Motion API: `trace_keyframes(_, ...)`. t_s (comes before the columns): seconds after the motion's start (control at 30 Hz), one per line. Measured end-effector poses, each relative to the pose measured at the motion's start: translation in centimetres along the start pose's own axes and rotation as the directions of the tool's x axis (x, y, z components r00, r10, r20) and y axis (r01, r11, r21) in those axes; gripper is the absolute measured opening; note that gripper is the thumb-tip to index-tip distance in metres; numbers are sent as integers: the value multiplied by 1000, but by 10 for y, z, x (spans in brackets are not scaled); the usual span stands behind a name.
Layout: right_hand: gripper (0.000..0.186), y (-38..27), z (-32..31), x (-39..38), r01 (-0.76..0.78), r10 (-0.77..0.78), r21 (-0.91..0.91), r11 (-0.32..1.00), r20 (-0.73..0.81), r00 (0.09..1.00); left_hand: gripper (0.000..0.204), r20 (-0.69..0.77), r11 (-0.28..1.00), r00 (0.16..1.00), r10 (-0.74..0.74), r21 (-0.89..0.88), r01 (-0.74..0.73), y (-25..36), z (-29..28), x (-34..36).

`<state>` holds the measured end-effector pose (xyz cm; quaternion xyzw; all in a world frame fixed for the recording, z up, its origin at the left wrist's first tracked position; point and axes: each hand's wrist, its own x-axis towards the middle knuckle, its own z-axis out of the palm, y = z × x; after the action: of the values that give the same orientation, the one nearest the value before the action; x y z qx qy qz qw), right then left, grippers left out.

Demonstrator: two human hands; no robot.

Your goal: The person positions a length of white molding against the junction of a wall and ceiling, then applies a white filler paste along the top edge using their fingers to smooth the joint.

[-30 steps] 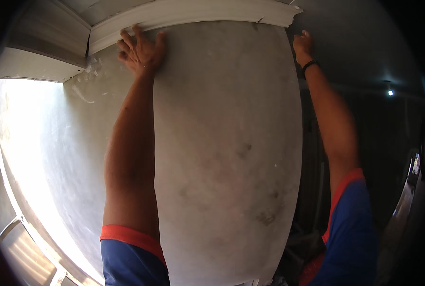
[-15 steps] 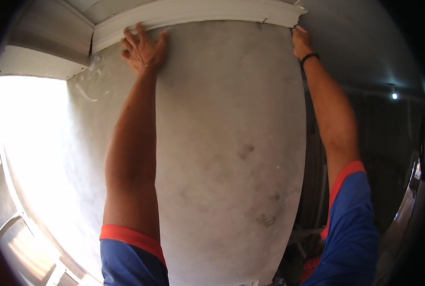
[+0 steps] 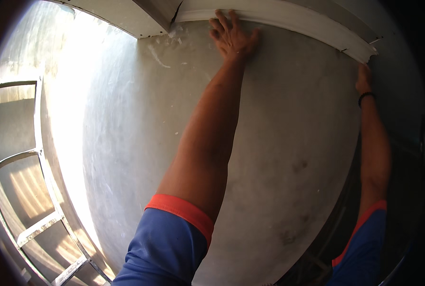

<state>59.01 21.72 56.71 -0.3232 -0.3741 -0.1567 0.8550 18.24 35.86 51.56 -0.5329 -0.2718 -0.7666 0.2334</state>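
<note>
A white cornice moulding point(image 3: 288, 20) runs along the top of the grey plastered wall point(image 3: 279, 128), just under the ceiling. Its right end is rough and broken-looking. My left hand point(image 3: 231, 38) is raised with fingers spread, the fingertips resting on the lower part of the moulding near its left end. At the far right end, my right hand point(image 3: 364, 80) is closed at the lower corner of the moulding, its fingers partly hidden and dark. A thin dark gap shows where the moulding's left end meets a boxed ceiling edge.
A worn metal ladder point(image 3: 37, 152) stands at the left beside the bright opening. The boxed ceiling edge point(image 3: 126, 16) juts out at upper left. Past the wall's right edge lies a dark room.
My view has swung left, so the moulding and both arms appear farther right and the ladder shows more. Both hands keep their places on the moulding.
</note>
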Motion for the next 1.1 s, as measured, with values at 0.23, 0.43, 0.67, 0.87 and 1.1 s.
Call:
trace_keyframes(0.23, 52, 38, -53, 61, 264, -250, -322, 909, 87, 964, 92, -3, 996, 1000, 6, -91, -6, 16, 6, -9)
trace_keyframes(0.43, 46, 28, -10, 30, 256, -251, -102, 961, 60, 966, 86, -57, 993, 991, -120, -18, 120, 7, -9, -5)
trace_keyframes(0.67, 54, 28, -30, 38, 222, -189, -126, 967, 232, 954, 83, -128, 995, 987, -98, -30, 95, 8, 10, -6)
trace_keyframes(0.87, 43, 0, -43, 21, 265, -208, -321, 909, 202, 957, 87, -172, 994, 979, -105, -8, 106, 6, 9, -4)
trace_keyframes(1.1, 40, 27, -51, 24, 280, -268, -548, 788, 103, 958, 90, -95, 995, 992, -79, 58, 84, 5, 10, 2)
